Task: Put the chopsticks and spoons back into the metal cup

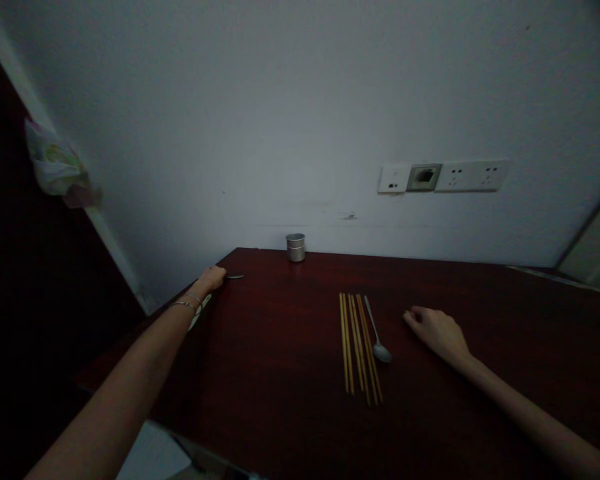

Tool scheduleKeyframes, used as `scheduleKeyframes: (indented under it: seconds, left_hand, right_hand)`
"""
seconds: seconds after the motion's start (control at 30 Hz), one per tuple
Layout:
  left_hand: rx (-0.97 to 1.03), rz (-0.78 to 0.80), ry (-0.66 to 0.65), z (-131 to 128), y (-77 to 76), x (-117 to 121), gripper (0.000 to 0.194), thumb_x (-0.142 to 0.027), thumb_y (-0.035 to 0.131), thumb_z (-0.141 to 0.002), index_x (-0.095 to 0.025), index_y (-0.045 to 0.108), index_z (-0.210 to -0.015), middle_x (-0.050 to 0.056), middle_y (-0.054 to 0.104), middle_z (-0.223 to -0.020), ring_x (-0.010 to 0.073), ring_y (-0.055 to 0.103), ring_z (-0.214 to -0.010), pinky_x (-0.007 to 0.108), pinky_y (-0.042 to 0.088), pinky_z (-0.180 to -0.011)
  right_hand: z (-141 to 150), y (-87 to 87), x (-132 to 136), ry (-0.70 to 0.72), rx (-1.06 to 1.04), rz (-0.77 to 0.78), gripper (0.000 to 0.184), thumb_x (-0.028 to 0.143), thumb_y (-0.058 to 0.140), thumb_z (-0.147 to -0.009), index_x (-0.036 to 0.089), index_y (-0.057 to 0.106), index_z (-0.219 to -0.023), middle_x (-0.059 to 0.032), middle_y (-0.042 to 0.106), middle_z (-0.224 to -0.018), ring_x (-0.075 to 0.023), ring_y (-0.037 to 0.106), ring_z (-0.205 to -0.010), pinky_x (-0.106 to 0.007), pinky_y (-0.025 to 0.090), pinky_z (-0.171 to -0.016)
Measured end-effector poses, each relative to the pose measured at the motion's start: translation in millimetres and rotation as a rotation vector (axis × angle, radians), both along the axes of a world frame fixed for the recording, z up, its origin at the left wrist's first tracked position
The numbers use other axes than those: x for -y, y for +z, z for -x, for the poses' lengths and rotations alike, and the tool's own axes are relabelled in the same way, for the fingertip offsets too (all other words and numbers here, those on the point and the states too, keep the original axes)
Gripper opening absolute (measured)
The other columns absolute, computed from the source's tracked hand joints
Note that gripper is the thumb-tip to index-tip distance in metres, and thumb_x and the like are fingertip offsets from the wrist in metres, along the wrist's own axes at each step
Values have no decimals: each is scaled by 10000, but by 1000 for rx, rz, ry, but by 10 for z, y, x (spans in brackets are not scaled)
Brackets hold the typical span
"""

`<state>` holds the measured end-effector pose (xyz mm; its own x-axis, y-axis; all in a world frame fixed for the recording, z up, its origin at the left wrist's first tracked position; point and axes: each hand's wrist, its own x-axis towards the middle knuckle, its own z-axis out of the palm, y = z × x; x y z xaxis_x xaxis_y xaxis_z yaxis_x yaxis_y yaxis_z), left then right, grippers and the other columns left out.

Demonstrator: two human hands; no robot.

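Observation:
At the table's far left, my left hand (213,276) is closed on a piece of metal cutlery (235,277). Only its thin curved end shows past the fingers, so I cannot tell whether it is a spoon or a fork. A pale, long, flat object (200,312) lies under my left wrist, partly hidden. My right hand (440,330) rests on the tabletop with curled fingers and nothing visible in them. To its left lie a metal spoon (381,352), bowl toward me, and several wooden chopsticks (354,343) side by side.
A small metal cup (295,248) stands upright at the back edge of the dark red table (280,373), near the wall. Sockets (445,177) sit on the wall at right. A plastic bag (55,160) hangs at left. Below the front edge is a white object (155,453).

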<state>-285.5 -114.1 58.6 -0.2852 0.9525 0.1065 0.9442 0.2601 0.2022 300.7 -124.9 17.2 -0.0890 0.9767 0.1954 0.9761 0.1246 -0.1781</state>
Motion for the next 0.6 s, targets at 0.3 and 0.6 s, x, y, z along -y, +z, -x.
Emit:
scheduleKeyframes:
  seconds: [0.3,0.6]
  left_hand:
    - [-435,151,-84,-36,-6,-25,259,-102,411,-751,-108,662,-817,181,629,-950,257,549,-955,356,346,-862]
    - [-628,156,-172,-95,59,35,260,-111,400,-773,-108,654,-826,158,646,-911,227,568,-887,309,333,-810]
  right_hand:
    - [18,28,4,-26,29,14,401,458,336,-796,196,638,-762,-85,645,-737,-217,594,-648,-256,322,-502]
    - [32,35,7,-43,49,24,410,460,325,-799,203,644,-805,-87,649,-770,-230,603,-680,-255,332,-502]
